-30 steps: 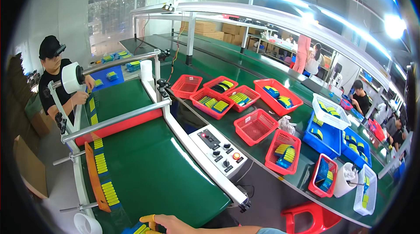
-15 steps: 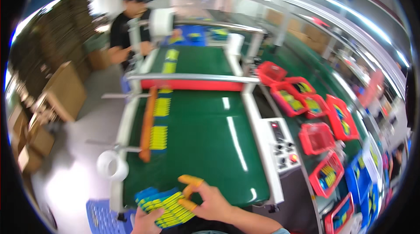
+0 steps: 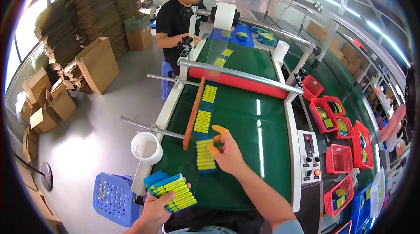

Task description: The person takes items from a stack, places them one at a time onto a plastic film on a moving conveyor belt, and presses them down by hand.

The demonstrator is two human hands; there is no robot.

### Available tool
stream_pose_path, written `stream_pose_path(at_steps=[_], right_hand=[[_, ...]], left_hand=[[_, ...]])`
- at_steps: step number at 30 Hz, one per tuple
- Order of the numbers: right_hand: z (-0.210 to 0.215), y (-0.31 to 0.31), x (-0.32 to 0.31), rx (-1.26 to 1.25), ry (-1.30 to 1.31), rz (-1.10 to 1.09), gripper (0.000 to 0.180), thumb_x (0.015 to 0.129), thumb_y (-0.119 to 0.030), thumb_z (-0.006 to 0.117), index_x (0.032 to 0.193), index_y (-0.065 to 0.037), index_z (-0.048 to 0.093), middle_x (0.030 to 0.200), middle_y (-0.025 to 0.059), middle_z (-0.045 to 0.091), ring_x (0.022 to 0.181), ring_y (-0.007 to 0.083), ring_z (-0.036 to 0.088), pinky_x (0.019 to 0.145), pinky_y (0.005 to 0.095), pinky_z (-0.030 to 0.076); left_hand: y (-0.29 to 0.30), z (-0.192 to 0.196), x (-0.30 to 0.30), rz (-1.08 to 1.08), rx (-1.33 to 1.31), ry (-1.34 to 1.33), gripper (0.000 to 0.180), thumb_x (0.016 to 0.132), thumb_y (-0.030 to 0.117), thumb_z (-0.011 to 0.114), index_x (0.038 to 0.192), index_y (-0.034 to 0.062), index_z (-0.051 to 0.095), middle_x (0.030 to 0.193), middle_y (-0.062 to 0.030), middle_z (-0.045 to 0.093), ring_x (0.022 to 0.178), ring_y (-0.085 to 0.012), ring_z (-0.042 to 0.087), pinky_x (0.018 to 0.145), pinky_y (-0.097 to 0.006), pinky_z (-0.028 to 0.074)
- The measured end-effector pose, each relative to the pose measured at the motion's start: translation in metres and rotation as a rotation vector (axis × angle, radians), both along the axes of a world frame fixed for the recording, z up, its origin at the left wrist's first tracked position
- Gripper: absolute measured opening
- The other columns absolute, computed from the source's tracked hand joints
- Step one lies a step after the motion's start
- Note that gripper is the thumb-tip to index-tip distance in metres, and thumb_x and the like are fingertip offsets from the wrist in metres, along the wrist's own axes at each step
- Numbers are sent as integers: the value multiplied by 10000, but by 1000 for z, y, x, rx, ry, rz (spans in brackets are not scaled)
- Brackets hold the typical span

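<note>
My left hand grips a fanned stack of blue cards carrying rows of yellow stick-like pieces, its thumb on top. Over the near part of the green conveyor belt is my right hand, with orange covers on its fingertips. Its index finger is stretched out and its thumb reaches the right edge of a slightly blurred blue-and-yellow card. Two similar cards, the nearer and the farther, lie ahead of it in a row, alongside an orange guide bar.
A red roller and metal bar cross the belt. At the right are a control panel and several red baskets. A white cup-like tube and blue stool stand left. A co-worker stands beyond the frame.
My right hand has moved from the stack forward onto the belt, and a card now lies beside its fingers. My left hand still holds the stack. The view has shifted leftward.
</note>
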State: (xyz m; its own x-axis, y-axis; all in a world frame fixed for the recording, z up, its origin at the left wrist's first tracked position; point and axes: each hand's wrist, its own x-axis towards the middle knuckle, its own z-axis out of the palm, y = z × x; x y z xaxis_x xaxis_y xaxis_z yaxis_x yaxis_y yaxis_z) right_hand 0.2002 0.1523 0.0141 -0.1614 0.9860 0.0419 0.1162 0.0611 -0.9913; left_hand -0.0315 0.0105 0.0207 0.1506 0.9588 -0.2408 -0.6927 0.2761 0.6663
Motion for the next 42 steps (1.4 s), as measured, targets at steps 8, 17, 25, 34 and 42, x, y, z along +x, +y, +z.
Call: stream_pose_path(at_steps=[8, 17, 25, 34, 42], right_hand=[[-4, 9, -14, 661, -1117, -152, 303, 794, -294, 786, 1035, -121, 723, 921, 61, 552, 923, 248, 570, 794, 395, 429], [-12, 2, -18, 765, -1151, -37, 561, 859, -421, 719, 1238, -12, 658, 1205, 127, 586, 1110, 293, 520, 952, 438, 394], [-18, 8, -36, 647, -1273, -195, 502, 883, -464, 668, 1114, -18, 674, 1168, 108, 560, 1059, 266, 494, 914, 414, 372], [-21, 24, -22, 638, -1258, -143, 536, 913, -479, 611, 1129, 7, 675, 1167, 121, 549, 1105, 274, 480, 935, 429, 371], [-24, 37, -11, 660, -1222, -47, 590, 919, -476, 609, 1248, 13, 632, 1332, 133, 523, 1232, 280, 455, 1003, 427, 366]], left_hand=[[-3, 0, -7, -60, -30, -14, 452, 923, -69, 573, 1365, 29, 551, 1353, -206, 604, 1281, -420, 577, 993, -632, 511], [-2, -1, -10, -125, -83, 5, 436, 929, -67, 577, 1357, 6, 541, 1361, -209, 601, 1286, -429, 575, 1019, -618, 504], [-13, -57, -24, -122, -188, -20, 501, 958, 37, 624, 1428, -34, 467, 1360, -251, 593, 1205, -403, 627, 999, -536, 538], [-16, -49, -21, -125, -154, 4, 482, 967, 50, 619, 1421, -35, 481, 1367, -245, 593, 1245, -416, 598, 999, -574, 525], [-12, -51, -16, -180, -160, -30, 465, 974, 24, 586, 1422, -26, 472, 1381, -251, 580, 1246, -431, 595, 999, -594, 521]])
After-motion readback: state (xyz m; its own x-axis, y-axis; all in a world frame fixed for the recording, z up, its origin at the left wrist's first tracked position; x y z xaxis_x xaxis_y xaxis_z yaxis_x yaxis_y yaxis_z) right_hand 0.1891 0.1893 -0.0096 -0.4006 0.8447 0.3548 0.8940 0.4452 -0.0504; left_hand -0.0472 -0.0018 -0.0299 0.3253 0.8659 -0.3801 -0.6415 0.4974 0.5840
